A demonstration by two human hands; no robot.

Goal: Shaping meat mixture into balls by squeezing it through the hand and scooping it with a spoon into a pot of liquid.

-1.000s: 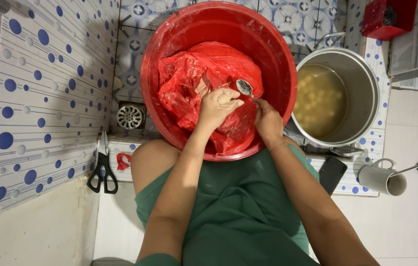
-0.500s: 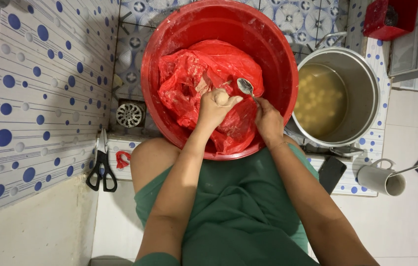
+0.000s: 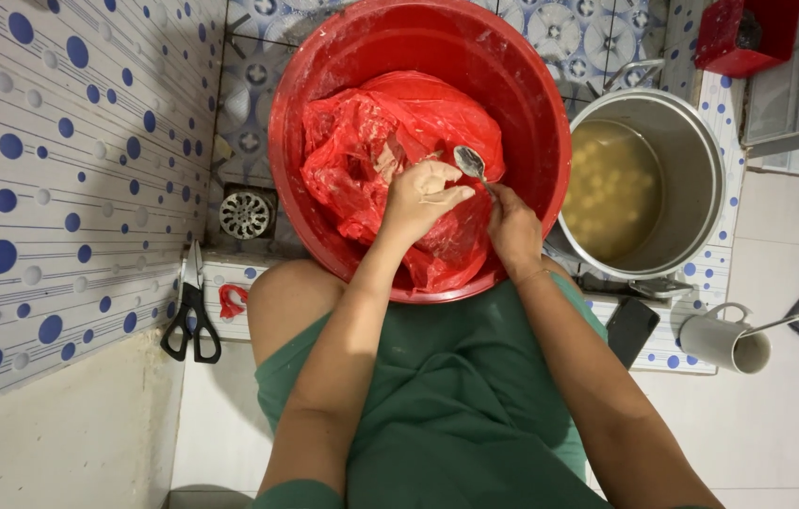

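Holding a metal spoon in my closed right hand, I cup pale dough in my curled left hand over the red plastic bag lining the red basin. 1 steel pot crowds the basin's right rim; scissors lie well apart, left.

The red tub is smooth plastic holding a glossy, crinkled plastic bag, beside a shiny metal spoon and brushed-metal pot.
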